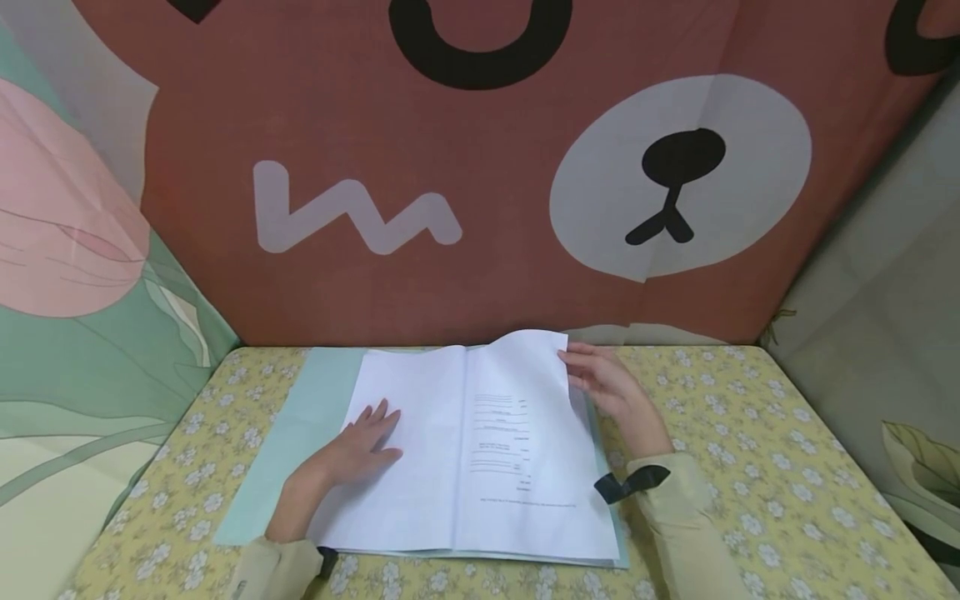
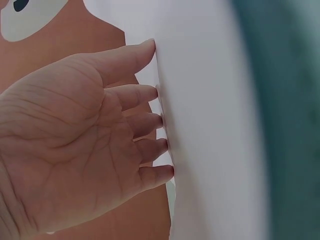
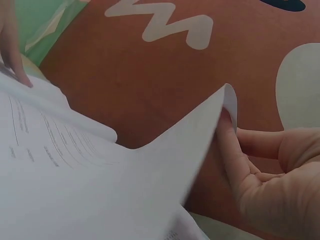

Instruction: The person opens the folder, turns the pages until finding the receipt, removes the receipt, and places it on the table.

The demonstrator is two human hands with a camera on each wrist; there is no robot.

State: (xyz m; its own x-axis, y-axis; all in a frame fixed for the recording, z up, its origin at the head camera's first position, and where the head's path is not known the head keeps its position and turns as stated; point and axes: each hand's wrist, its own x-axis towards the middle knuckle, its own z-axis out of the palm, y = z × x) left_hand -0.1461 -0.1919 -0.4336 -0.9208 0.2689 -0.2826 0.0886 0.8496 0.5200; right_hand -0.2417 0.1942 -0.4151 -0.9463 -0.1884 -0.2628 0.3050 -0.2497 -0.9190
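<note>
A booklet of white sheets lies spread on a light teal folder (image 1: pixel 279 454). Its left page (image 1: pixel 420 433) looks blank, while the right page (image 1: pixel 547 492) carries printed lines that appear upside down. My left hand (image 1: pixel 356 454) rests on the left page, fingers spread; in the left wrist view that hand (image 2: pixel 75 140) touches the paper (image 2: pixel 210 130) with its fingertips. At the far right corner my right hand (image 1: pixel 609 385) pinches the right page and lifts it. The right wrist view has this hand (image 3: pixel 277 172) at the raised sheet (image 3: pixel 155 165), its corner curled over a finger.
A yellow floral cloth (image 1: pixel 757 492) covers the table. Behind its far edge hangs a brown backdrop (image 1: pixel 495 292) with a bear print, and patterned fabric (image 1: pixel 67 358) stands at the left. Dark straps (image 1: pixel 633 482) circle the wrists over pale sleeves.
</note>
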